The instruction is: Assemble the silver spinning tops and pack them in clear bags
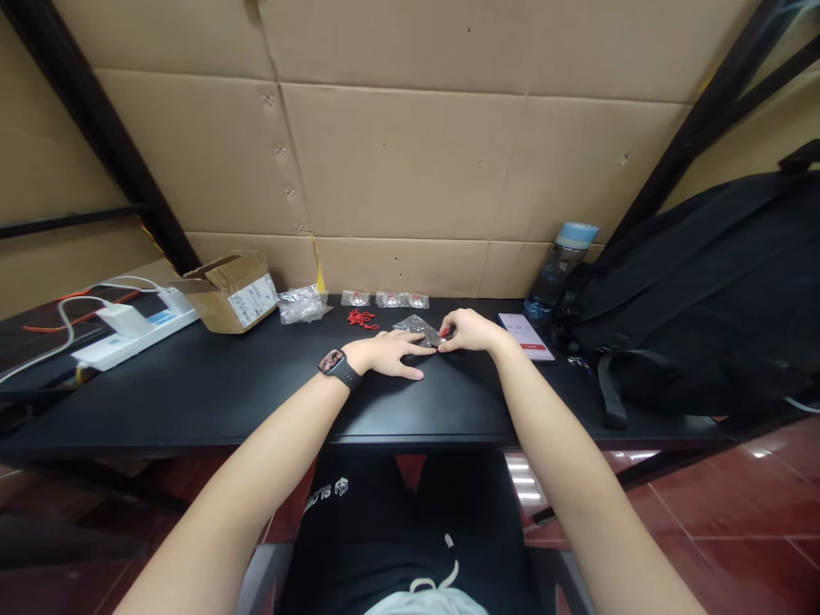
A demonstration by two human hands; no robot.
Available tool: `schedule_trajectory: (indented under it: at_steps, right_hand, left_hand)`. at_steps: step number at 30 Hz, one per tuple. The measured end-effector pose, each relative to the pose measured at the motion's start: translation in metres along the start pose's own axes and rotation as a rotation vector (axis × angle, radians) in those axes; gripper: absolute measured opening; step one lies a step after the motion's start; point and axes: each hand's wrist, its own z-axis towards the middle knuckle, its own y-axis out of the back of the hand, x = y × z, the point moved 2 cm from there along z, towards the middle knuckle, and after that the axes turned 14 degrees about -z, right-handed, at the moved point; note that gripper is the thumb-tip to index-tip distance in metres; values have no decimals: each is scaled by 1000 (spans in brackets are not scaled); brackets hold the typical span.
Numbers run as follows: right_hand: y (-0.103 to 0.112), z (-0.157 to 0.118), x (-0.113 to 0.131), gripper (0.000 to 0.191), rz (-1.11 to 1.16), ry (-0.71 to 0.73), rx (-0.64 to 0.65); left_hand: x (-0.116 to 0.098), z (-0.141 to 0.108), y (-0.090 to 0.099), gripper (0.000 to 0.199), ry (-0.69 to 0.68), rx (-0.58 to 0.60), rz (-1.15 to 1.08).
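My left hand (392, 354), with a smartwatch (331, 362) at its wrist, lies flat with fingers apart. Its fingertips press on a small clear plastic bag (415, 325). At the bag's right edge, my right hand (466, 330) is closed in a pinch on a small red and silver item (443, 334), mostly hidden by the fingers. Behind the left hand lies a bundle of red cord (362, 319). Farther back sit several small clear packets with red and silver contents, among them a left packet (355, 298) and a right packet (418, 301).
An open cardboard box (224, 295), crumpled clear plastic (302, 305) and a white power strip (137, 337) stand at the left. On the right are a phone (525, 336), a water bottle (559, 272), keys (580, 364) and a black backpack (698, 299). A cardboard wall (410, 171) closes off the back.
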Motion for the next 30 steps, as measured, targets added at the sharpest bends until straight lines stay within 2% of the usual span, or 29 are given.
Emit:
schedule_trajectory:
  at_steps: [4, 11, 14, 21, 27, 30]
  right_hand:
    - [1, -2, 0, 29, 19, 39, 24]
    - [2, -3, -1, 34, 52, 22, 79]
    - [2, -4, -1, 30, 66, 32, 95]
    - [-1, -1, 0, 28, 62, 46, 55]
    - [-6, 4, 8, 25, 59, 70, -65]
    - [-10, 7, 9, 22, 98, 91, -69]
  left_hand:
    - [0, -1, -1, 76, 17, 5, -5]
    - [3, 1, -3, 74, 17, 12, -32]
    - [5, 2, -3, 72, 6, 1, -46]
    - [0, 0, -2, 71, 3, -6, -47]
    - [-1, 0, -2, 70, 20, -7, -43]
    - [2, 0, -2, 71, 12, -8, -39]
